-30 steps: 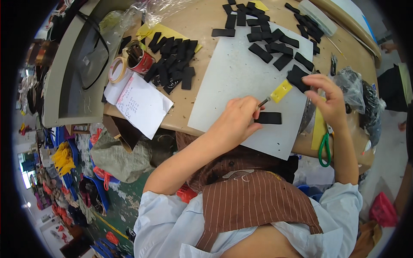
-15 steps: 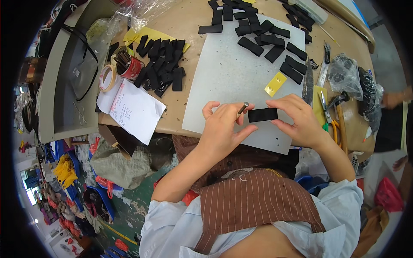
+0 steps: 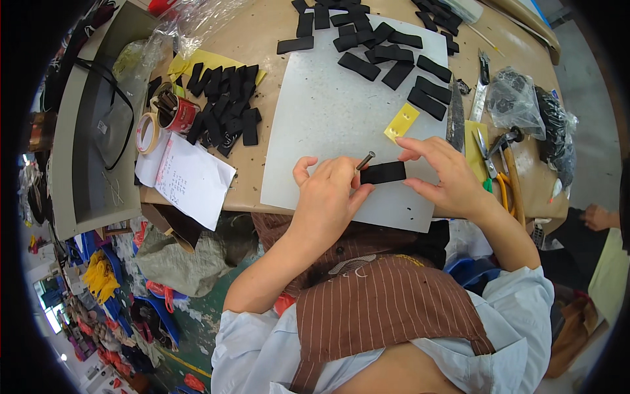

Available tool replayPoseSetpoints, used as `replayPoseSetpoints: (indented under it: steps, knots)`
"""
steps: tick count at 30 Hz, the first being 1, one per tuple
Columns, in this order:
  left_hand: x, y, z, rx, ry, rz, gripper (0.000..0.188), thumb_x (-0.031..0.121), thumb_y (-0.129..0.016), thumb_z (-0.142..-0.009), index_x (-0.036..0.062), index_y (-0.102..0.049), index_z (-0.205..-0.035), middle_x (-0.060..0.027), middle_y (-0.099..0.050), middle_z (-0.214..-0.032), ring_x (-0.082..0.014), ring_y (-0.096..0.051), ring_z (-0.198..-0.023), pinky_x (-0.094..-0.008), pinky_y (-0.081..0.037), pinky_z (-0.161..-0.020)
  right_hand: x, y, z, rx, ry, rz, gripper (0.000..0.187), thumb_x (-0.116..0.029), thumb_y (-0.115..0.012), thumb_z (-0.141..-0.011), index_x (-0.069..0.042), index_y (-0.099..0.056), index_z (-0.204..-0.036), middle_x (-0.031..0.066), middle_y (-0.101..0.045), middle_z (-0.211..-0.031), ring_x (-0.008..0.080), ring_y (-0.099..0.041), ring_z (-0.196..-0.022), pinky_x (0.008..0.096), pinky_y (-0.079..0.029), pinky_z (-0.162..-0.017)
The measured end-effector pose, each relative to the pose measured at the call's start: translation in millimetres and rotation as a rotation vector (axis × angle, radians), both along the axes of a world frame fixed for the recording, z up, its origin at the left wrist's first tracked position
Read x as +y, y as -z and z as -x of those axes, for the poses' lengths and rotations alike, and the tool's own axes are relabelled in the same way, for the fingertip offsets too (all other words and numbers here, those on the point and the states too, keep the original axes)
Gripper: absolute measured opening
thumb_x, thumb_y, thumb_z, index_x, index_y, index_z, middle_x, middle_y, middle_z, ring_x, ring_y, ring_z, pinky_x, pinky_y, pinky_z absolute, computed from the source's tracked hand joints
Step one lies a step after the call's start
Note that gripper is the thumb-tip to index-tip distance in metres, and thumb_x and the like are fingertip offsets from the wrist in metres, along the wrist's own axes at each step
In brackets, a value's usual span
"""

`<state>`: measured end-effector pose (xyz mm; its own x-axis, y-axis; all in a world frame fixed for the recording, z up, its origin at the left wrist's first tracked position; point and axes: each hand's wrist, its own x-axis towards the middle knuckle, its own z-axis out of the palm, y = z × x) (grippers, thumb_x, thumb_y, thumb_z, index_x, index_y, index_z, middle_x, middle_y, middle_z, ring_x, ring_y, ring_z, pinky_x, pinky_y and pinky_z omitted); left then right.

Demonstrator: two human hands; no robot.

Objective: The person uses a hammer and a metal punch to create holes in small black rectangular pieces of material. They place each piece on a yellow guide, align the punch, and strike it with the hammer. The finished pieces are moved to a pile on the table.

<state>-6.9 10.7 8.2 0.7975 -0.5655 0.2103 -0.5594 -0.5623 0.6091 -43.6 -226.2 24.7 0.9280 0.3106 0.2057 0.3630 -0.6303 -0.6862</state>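
Note:
A short black fabric strip (image 3: pixel 384 173) is held at its left end between the thumb and fingers of my left hand (image 3: pixel 326 195). The same hand also keeps a thin metal rod, which looks like a hole punch (image 3: pixel 366 159), tucked between its fingers. My right hand (image 3: pixel 446 177) has its thumb and forefinger apart. Its thumb tip is by the strip's right end, and its forefinger reaches the lower end of a small yellow plate (image 3: pixel 401 122) with holes. Below both hands lies a white board (image 3: pixel 315 125).
Black strips (image 3: pixel 394 54) are spread over the board's far part; a pile (image 3: pixel 230 102) lies left on yellow sheets. A red tin (image 3: pixel 182 115), tape roll (image 3: pixel 148 133) and notebook (image 3: pixel 197 180) are at left. Scissors (image 3: pixel 487 154), a cutter (image 3: pixel 481 85) and a hammer (image 3: pixel 513 177) are at right.
The view has shifted, so the table things sit further left. My right forefinger has come from above the strip's end to the yellow plate. The left hand keeps the strip and rod.

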Motion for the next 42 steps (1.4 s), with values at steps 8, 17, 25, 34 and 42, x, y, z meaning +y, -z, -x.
replayPoseSetpoints:
  steps: [8,17,25,34,42]
  knots:
    - [-1.0,3.2,1.0,0.011,-0.007,0.002,0.037,0.016,-0.082,-0.075,0.0103,-0.064,-0.107,0.0052,-0.048,-0.073,-0.0126,-0.056,-0.073,-0.0394,-0.028,-0.094,-7.4,14.6,1.5,-0.140,-0.049,0.116,0.049,-0.008,-0.076,-0.073,-0.011,-0.064,-0.120,0.0045,-0.066,-0.104,0.0277,-0.061,-0.097,0.0396,-0.047,-0.085]
    - [0.8,9.0,1.4,0.060,-0.021,0.070,0.034,0.016,-0.082,-0.075,0.0098,-0.062,-0.102,0.0061,-0.053,-0.075,-0.0118,-0.055,-0.073,-0.0385,-0.028,-0.096,-33.8,-12.8,-68.2,-0.210,-0.156,0.308,0.025,-0.013,-0.077,-0.074,-0.010,-0.068,-0.097,0.0057,-0.060,-0.102,0.0296,-0.052,-0.104,0.0397,-0.044,-0.090]
    - [0.0,12.0,-1.3,0.080,-0.018,0.143,0.033,0.013,-0.082,-0.074,0.0093,-0.054,-0.091,0.0049,-0.062,-0.083,-0.0135,-0.057,-0.076,-0.0389,-0.028,-0.096,-19.7,-22.5,-86.8,-0.084,-0.248,0.432,0.018,-0.010,-0.074,-0.080,-0.004,-0.058,-0.088,0.0064,-0.056,-0.086,0.0218,-0.053,-0.089,0.0356,-0.044,-0.081]
    - [0.1,17.1,-0.1,0.037,-0.018,0.134,0.034,0.015,-0.083,-0.074,0.0095,-0.059,-0.097,0.0046,-0.052,-0.075,-0.0144,-0.058,-0.075,-0.0400,-0.030,-0.094,36.4,-30.1,-25.0,0.580,0.150,-0.264,0.015,-0.013,-0.066,-0.091,0.001,-0.062,-0.092,0.0064,-0.066,-0.071,0.0100,-0.054,-0.050,0.0260,-0.043,-0.048]
    - [2.5,15.1,-1.0,0.055,-0.027,0.188,0.038,0.016,-0.083,-0.073,0.0113,-0.064,-0.105,0.0059,-0.048,-0.071,-0.0122,-0.059,-0.072,-0.0387,-0.031,-0.093,43.0,-13.4,-25.7,0.509,0.226,-0.154,0.016,-0.012,-0.072,-0.085,0.003,-0.066,-0.086,0.0112,-0.068,-0.073,0.0144,-0.063,-0.061,0.0290,-0.050,-0.057]
